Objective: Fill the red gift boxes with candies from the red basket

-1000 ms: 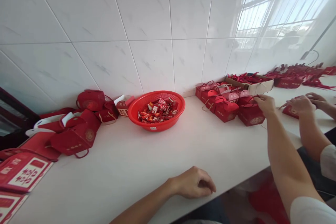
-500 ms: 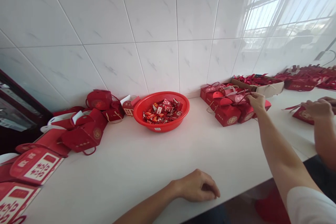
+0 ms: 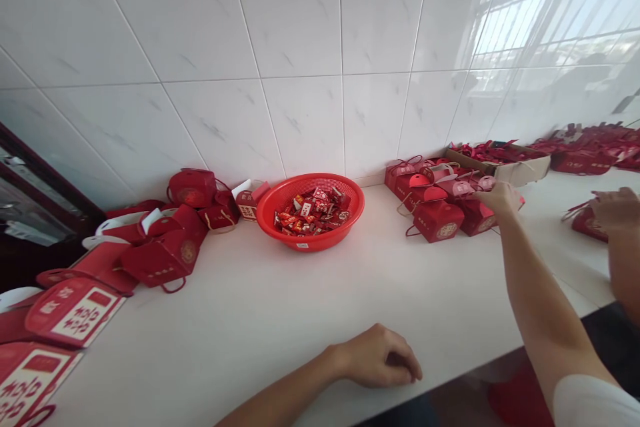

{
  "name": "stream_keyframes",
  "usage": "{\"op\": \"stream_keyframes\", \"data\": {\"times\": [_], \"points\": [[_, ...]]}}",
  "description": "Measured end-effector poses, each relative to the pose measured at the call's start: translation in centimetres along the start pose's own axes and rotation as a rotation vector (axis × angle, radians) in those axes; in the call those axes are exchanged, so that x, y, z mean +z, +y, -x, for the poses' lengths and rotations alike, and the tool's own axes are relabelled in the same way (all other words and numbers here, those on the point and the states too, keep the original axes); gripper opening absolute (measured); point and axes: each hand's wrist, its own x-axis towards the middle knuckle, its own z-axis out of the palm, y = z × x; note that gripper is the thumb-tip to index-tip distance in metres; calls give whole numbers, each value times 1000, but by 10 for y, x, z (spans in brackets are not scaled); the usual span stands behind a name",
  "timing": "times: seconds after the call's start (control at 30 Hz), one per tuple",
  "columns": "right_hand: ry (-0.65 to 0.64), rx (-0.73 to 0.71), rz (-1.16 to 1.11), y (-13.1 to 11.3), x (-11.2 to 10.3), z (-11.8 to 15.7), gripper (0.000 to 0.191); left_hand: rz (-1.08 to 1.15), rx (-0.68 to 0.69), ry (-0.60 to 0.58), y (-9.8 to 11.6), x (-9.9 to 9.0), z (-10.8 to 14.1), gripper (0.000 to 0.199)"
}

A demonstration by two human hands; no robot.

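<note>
My left hand (image 3: 384,355) rests on the white counter (image 3: 280,307) near its front edge. Its fingers are loosely curled, and I see nothing in them. Over at the right, my right hand (image 3: 500,199) is above a red gift box (image 3: 477,219) with a gold round emblem, its fingers at the box's top. They are slightly smeared and partly hidden, so whether they still hold the cord handle cannot be told. Next to that box stands another red gift box (image 3: 439,219), in front of several more. A red plastic basket (image 3: 356,213) holds wrapped sweets (image 3: 315,210).
Red gift boxes (image 3: 163,257) crowd the left side, some with white paper edges showing. A cardboard box (image 3: 531,169) with red items stands against the tiled wall (image 3: 300,120). At far right, a co-worker's hand (image 3: 617,208) is at a red box (image 3: 589,223).
The view has shifted slightly. My right hand has moved a little to the right and down over the boxes; the cord it pinched no longer shows. My left hand rests as before.
</note>
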Motion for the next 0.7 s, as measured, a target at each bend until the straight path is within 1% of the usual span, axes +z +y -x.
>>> {"op": "stream_keyframes", "data": {"times": [0.07,0.1,0.13,0.17,0.23,0.27,0.3,0.33,0.4,0.47,0.53,0.63,0.7], "points": [[22,13,-46,-15,-3,19,15,15,10,7,-1,1,-1,23],[-13,-28,-166,-23,-3,31,19,20,13,8,-2,1,-1,22],[-107,-81,-306,-31,-1,46,22,22,14,7,-2,1,-1,21],[-258,-139,-405,-38,2,61,24,21,11,6,-2,1,-1,21],[-566,-191,-449,-50,13,89,31,13,0,4,-2,1,-2,21],[-675,-199,-440,-53,21,101,34,8,-5,1,-1,1,-2,22],[-725,-195,-433,-55,29,110,37,3,-11,0,0,1,-1,22],[-734,-175,-406,-56,37,117,40,-4,-12,-5,2,0,-1,22],[-680,-121,-334,-53,53,122,44,-22,-6,-22,7,-2,2,23],[-602,-92,-277,-47,64,118,47,-47,12,-32,14,-6,8,24],[-537,-110,-241,-40,71,111,47,-78,42,-15,24,-14,17,25],[-471,-137,-166,-29,78,102,46,-156,45,81,42,-37,39,25],[-449,-142,-143,-23,82,100,44,-260,-9,197,56,-61,60,25]]}}
